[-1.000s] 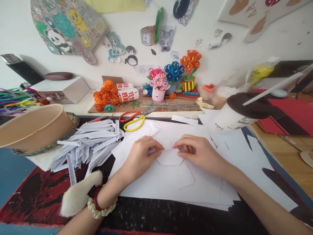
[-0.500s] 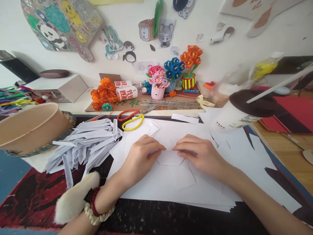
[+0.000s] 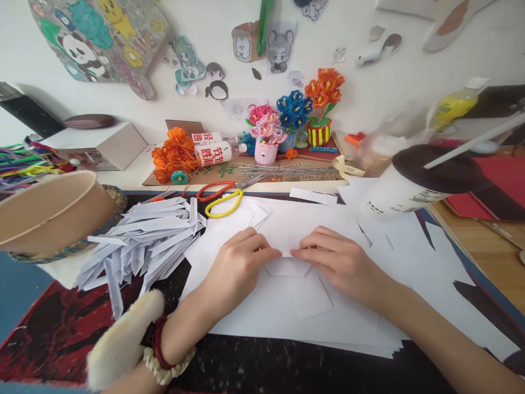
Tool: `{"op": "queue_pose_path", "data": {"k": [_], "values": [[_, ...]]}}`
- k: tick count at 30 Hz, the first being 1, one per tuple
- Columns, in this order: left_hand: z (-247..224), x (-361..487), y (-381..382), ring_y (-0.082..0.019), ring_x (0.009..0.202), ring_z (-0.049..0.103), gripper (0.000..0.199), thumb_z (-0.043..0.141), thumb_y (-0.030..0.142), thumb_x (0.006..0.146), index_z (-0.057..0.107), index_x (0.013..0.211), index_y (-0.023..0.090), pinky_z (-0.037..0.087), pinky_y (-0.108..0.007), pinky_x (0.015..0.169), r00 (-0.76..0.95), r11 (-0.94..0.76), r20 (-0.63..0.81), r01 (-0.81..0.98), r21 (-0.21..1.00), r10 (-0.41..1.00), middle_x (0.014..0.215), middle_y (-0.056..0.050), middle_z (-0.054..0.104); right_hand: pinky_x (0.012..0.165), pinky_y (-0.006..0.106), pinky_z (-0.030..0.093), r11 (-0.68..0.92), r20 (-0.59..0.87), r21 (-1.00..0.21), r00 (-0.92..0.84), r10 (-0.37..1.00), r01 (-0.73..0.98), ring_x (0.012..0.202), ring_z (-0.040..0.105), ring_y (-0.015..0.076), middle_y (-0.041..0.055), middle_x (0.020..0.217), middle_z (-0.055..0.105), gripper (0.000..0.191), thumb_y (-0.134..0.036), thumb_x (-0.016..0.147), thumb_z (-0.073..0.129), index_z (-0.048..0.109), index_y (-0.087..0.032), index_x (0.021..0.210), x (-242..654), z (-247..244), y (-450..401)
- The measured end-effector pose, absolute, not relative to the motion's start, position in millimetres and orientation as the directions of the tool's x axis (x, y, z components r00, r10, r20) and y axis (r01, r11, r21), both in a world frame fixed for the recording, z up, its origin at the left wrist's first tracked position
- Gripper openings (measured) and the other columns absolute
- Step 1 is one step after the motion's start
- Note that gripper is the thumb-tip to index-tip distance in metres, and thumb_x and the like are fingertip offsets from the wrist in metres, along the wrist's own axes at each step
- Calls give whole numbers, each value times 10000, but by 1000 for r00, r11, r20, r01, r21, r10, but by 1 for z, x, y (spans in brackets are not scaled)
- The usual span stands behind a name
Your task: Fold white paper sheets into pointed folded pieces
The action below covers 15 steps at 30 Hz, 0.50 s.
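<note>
A small piece of white paper (image 3: 287, 267) with slanted lower corners lies before me, creased across its upper edge. My left hand (image 3: 244, 260) is closed on the left end of that edge, fingertips pressed down on the fold. At the other end, my right hand (image 3: 340, 260) grips the same edge with its fingers together; its thumb is mostly hidden. Only a narrow gap separates the two sets of fingertips. Just below is another loose white paper piece (image 3: 310, 298), partly under the folded one. Both rest on large white sheets (image 3: 246, 323).
Left of my hands is a heap of folded paper strips (image 3: 151, 235), beside a round tan container (image 3: 53, 208). Scissors (image 3: 223, 203) with red and yellow handles lie beyond small paper squares (image 3: 256, 210). A lidded cup (image 3: 410, 186) stands right; bead-like flower pots (image 3: 266, 150) line the back.
The visible part of the paper below my fingers has become narrower, and my fingertips press flatter along its fold. The view has shifted slightly.
</note>
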<state>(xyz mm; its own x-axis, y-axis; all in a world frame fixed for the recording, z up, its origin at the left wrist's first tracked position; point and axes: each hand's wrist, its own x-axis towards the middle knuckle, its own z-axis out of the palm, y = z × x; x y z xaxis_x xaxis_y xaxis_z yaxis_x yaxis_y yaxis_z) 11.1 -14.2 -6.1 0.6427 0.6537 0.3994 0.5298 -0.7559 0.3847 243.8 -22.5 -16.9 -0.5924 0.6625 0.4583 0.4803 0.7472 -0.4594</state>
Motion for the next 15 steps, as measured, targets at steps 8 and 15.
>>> {"op": "queue_pose_path", "data": {"k": [8,15], "values": [[0,11,-18,-176,779,520,269,395,90,968,651,998,166,378,-324,701,725,-805,355,561,190,589,819,-40,645,595,327,419,820,514,-187,-657,552,541,694,488,181,77,724,619,248,-41,945,442,684,-93,965,239,-13,-27],[4,12,-21,-184,790,511,242,398,140,983,634,1034,130,404,-325,718,766,-823,311,554,125,563,806,-54,621,569,315,377,814,507,-118,-670,542,569,650,439,164,39,655,550,250,-52,950,446,679,-114,884,237,-13,-28]]}}
